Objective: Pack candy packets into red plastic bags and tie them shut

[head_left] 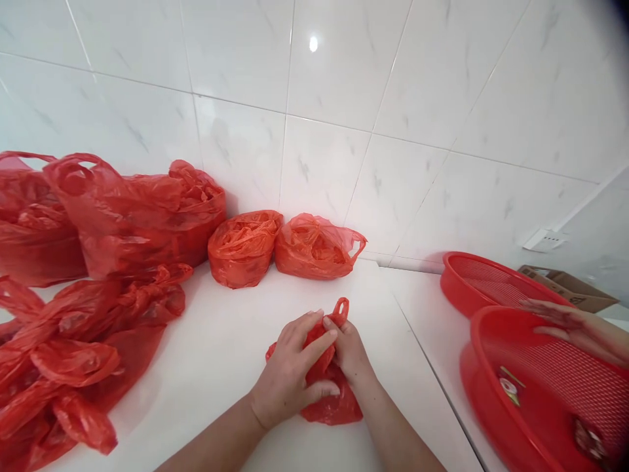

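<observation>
We logged both hands on a small red bag (339, 406), low centre on the white bench (211, 354). The right hand (352, 351) pinched it just below its handle loop (346, 307); the left hand (295, 370) arched over it, thumb apart from the fingers, though whether it gripped the film we couldn't tell. Risk, we judged: a hard tug could have torn the thin plastic, or a loose pinch let it slip. Farther out we had bunched red bags (78, 354) left, two small bags (246, 255) by the tiled wall (334, 170), and another person's hand (565, 322) over the front red basket (477, 337) right. Its printed packet (510, 387) was too small to read; we saw no brands.
</observation>
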